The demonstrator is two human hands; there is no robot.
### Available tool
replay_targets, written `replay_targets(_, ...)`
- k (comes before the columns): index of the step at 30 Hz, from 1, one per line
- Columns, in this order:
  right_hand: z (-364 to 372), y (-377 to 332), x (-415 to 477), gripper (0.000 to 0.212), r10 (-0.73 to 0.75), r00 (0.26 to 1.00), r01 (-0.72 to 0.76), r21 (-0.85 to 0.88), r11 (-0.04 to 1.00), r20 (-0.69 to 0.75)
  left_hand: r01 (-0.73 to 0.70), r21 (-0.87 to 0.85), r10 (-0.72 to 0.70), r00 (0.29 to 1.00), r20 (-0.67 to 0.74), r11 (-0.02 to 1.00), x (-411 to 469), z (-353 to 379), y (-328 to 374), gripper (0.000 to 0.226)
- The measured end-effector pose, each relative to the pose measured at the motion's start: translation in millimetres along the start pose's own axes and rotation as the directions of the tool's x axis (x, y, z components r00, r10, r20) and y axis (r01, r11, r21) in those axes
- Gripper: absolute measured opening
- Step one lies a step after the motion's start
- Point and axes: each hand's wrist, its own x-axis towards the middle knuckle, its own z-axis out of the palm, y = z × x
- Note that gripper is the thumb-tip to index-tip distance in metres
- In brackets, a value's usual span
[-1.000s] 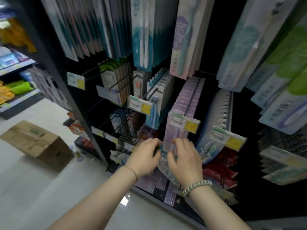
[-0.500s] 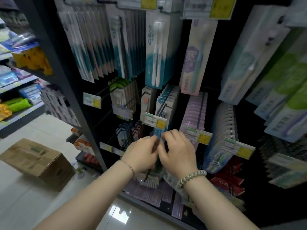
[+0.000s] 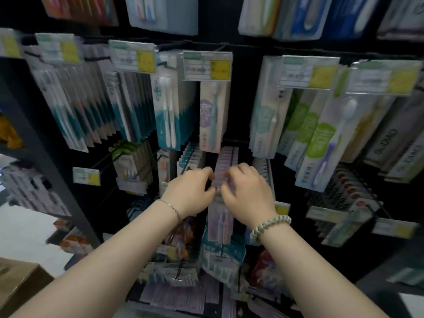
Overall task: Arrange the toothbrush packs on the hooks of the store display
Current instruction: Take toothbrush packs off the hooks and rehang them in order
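"Two hands in view. Where do they sit?"
"Centre of the frame, side by side. The left hand (image 3: 190, 191) and the right hand (image 3: 247, 193) both reach forward from the lower edge. The forearms are bare and converging, with the backs of the hands toward the camera."
"And the fingers (image 3: 238, 168)?"
"Curled on both hands. Each hand pinches the top edge of a lilac toothbrush pack (image 3: 218, 223), the left at its left corner, the right at its right. The knuckles nearly meet."
"Where is that pack?"
"It hangs straight down below the hands, at the front of a row of lilac packs (image 3: 226, 157) in the middle of the black display (image 3: 238, 99). The fingers cover its top, so I cannot tell whether it is on a hook."
"Anything on the wrists?"
"A thin chain (image 3: 171, 206) on the left, a pale bead bracelet (image 3: 269, 226) on the right."
"Around them?"
"Taller packs (image 3: 169, 106) under yellow price tags (image 3: 207, 66) fill the upper half. A cardboard box (image 3: 18, 285) sits at lower left."
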Motion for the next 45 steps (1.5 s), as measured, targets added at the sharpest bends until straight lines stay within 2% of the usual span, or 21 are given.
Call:
replay_targets(6, -39, 39, -6, 0.021, 0.039, 0.998, -0.043, -0.094, 0.995, -0.043, -0.089, -0.009, 0.089, 0.996, -0.032, 0.996, 22, 4, 50, 0.028)
replay_targets(10, -63, 63, -13, 0.017, 0.058, 0.992, -0.071, -0.111, 0.991, -0.116, -0.15, -0.036, 0.149, 0.989, -0.019, 0.988, 37, 10, 85, 0.032)
replay_targets(16, -96, 95, -23, 0.022, 0.075, 0.975, -0.108, -0.151, 0.983, -0.209, -0.179, -0.1, 0.177, 0.984, -0.035, 0.979, 56, 13, 128, 0.031)
replay_targets(24, -127, 131, -24, 0.019, 0.107, 0.965, -0.164, -0.235, 0.958, -0.239, -0.122, -0.17, 0.114, 0.992, -0.06, 0.978, 80, 8, 160, 0.031)
replay_targets(27, -135, 140, -18, 0.018, 0.18, 0.959, -0.215, -0.146, 0.966, -0.221, -0.058, -0.28, 0.029, 0.994, -0.105, 0.958, 88, 6, 167, 0.033)
replay_targets(29, -136, 146, -10, 0.022, 0.319, 0.927, -0.314, 0.059, 0.948, -0.199, -0.033, -0.473, -0.049, 0.986, -0.162, 0.88, 94, 6, 172, 0.032)
replay_targets(31, -131, 148, -1, 0.038, 0.45, 0.872, -0.384, 0.302, 0.873, -0.192, -0.012, -0.676, -0.155, 0.97, -0.186, 0.737, 101, 7, 178, 0.031)
replay_targets(33, -122, 150, 11, 0.052, 0.514, 0.835, -0.364, 0.504, 0.783, -0.195, -0.011, -0.815, -0.205, 0.966, -0.16, 0.58, 107, 9, 185, 0.032)
replay_targets(35, -116, 147, 22, 0.06, 0.547, 0.822, -0.328, 0.655, 0.68, -0.157, -0.022, -0.888, -0.197, 0.972, -0.126, 0.459, 114, 14, 192, 0.041)
replay_targets(37, -109, 147, 33, 0.069, 0.541, 0.834, -0.29, 0.744, 0.601, -0.112, -0.054, -0.931, -0.178, 0.976, -0.125, 0.361, 119, 18, 200, 0.052)
replay_targets(41, -102, 155, 47, 0.089, 0.47, 0.877, -0.199, 0.812, 0.548, -0.102, -0.057, -0.992, -0.05, 0.997, -0.063, 0.108, 139, 22, 201, 0.07)
replay_targets(43, -102, 159, 53, 0.087, 0.424, 0.9, -0.147, 0.847, 0.511, -0.1, -0.023, -0.997, -0.067, 0.997, -0.027, 0.071, 150, 23, 202, 0.064)
replay_targets(45, -101, 163, 56, 0.088, 0.417, 0.907, -0.143, 0.887, 0.439, -0.061, -0.005, -0.997, -0.089, 0.996, -0.012, 0.076, 156, 21, 205, 0.061)
